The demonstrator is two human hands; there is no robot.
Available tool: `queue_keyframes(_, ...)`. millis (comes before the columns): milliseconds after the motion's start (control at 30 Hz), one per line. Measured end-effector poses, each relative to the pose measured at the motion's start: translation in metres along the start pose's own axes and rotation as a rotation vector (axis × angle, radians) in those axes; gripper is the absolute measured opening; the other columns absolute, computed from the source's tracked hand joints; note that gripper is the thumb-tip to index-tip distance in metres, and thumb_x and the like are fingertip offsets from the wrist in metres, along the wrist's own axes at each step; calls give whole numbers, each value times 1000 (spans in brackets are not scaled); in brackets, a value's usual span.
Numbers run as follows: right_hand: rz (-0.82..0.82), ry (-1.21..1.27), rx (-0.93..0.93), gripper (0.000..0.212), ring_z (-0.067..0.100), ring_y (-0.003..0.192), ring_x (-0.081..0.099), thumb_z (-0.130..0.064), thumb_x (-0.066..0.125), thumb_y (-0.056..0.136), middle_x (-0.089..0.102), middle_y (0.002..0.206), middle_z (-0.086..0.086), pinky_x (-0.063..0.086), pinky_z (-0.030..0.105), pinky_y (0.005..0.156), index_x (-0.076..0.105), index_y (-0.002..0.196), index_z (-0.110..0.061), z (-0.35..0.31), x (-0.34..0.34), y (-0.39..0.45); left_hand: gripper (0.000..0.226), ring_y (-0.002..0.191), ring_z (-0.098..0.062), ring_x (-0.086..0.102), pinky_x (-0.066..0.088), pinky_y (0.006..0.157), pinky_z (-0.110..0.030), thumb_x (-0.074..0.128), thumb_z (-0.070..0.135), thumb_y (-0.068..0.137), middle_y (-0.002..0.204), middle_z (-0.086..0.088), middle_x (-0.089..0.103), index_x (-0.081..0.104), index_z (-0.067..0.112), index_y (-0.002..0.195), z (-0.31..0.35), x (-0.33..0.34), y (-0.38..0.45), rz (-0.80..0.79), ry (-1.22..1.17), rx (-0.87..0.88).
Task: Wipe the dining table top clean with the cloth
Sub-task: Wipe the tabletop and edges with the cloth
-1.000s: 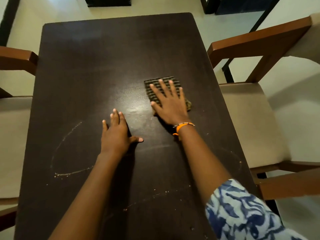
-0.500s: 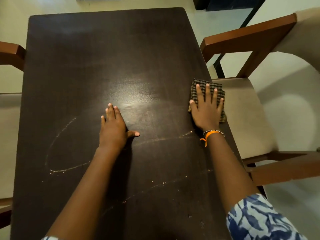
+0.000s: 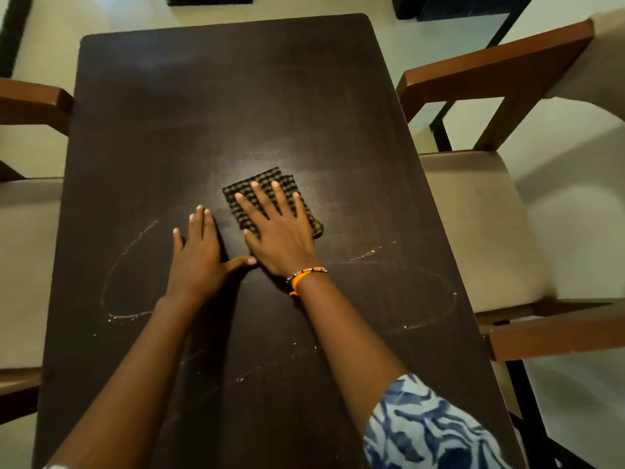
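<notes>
A dark brown dining table top (image 3: 209,106) fills the middle of the view. A folded dark checked cloth (image 3: 243,190) lies flat near its centre. My right hand (image 3: 277,231) presses palm-down on the cloth with fingers spread, covering most of it. My left hand (image 3: 199,262) rests flat on the bare table just left of it, its thumb touching the right hand's heel. Pale chalky smear lines (image 3: 128,313) and crumbs curve across the near half of the table, left and right of my arms.
A wooden armchair with a beige seat (image 3: 473,225) stands close against the table's right edge. Another chair's armrest (image 3: 33,99) and seat sit at the left edge. Light floor and dark furniture legs (image 3: 439,8) show beyond the far end.
My right hand has slid the cloth from the table's right edge back left to the centre, beside the left hand. The left hand stayed flat in place.
</notes>
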State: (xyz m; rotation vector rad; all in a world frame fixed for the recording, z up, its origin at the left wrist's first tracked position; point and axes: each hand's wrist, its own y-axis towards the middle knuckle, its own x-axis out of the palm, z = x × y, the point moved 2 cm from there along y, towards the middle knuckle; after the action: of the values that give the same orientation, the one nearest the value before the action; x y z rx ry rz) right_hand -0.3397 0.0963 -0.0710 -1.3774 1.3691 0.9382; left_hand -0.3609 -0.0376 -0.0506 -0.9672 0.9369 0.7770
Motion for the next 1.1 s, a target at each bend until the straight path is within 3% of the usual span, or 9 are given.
queue_keyframes(100,32,-15,108,60,25,146,3,-43,39,93,7,159,-4,2,49,115,14,148,-37,59,-14,-17,110,144,-23,-4,-6,115,-43,55,63,73,157,-11,-6,-2,4,146,-8,0,-4,-16,35,21)
queue_keyframes(267,86,-9,476,58,28,146,1,-40,35,97,5,160,1,2,50,116,11,149,-32,154,-40,-46,110,145,-24,-1,-4,115,-44,57,63,72,157,-13,-2,2,2,146,-8,-1,-3,-5,52,31)
queue_keyframes(433,140,-2,648,60,31,146,1,-35,37,96,5,159,6,2,51,116,12,150,-26,123,-31,-49,112,145,-27,3,-1,116,-45,59,62,71,156,-17,1,3,-1,145,-8,-2,-1,15,52,38)
queue_keyframes(700,64,-5,360,61,31,146,-4,-39,33,96,-2,159,5,0,52,115,7,150,-28,-4,-1,-7,110,145,-27,-3,-4,114,-48,53,63,74,156,-16,-3,-1,-1,145,-19,2,-6,11,44,95)
queue_keyframes(933,-83,39,-21,55,29,146,-2,-41,31,98,4,160,3,1,50,115,13,149,-31,-126,28,23,98,144,-28,-5,-4,114,-50,62,35,83,156,-17,-7,-7,-1,144,-76,-14,-30,53,4,-15)
queue_keyframes(1100,-102,-44,-181,58,24,146,2,-43,37,95,8,159,-3,4,46,117,14,148,-36,-108,25,21,114,144,-27,-8,-7,114,-47,59,59,74,155,-16,-11,-8,0,145,-123,-23,-42,10,13,-130)
